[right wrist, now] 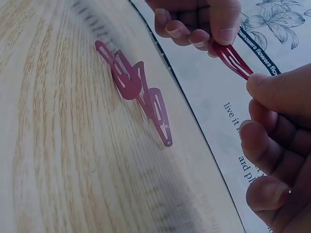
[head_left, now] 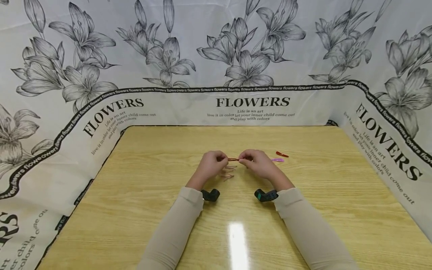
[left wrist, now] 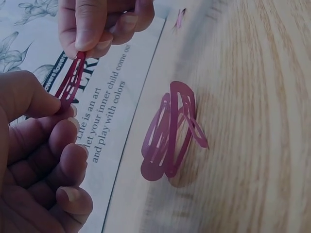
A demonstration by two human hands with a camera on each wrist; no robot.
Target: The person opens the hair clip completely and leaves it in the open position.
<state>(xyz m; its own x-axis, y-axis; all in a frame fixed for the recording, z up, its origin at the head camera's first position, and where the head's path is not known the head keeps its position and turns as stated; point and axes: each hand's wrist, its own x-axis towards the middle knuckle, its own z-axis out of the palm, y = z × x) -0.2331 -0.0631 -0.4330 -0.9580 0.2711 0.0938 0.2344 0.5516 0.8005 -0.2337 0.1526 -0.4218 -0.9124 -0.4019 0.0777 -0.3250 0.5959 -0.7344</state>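
A red snap hair clip [head_left: 233, 159] is stretched between the two hands above the table. My left hand [head_left: 213, 164] pinches one end between thumb and forefinger. At its other end, my right hand [head_left: 259, 163] pinches it the same way. Slots run along the clip's middle in the left wrist view [left wrist: 72, 82], and its tips are hidden under the fingers. Below the hands, several pinkish snap hair clips [left wrist: 176, 128] lie overlapping on the wood; the right wrist view shows this small pile [right wrist: 129, 85] too.
Right of the right hand lie a red hair clip [head_left: 282, 154] and a purple one [head_left: 278, 160]. The wooden table [head_left: 135, 217] is bordered by a white cloth [head_left: 175, 108] printed with flowers and lettering. Each wrist wears a black device [head_left: 211, 195].
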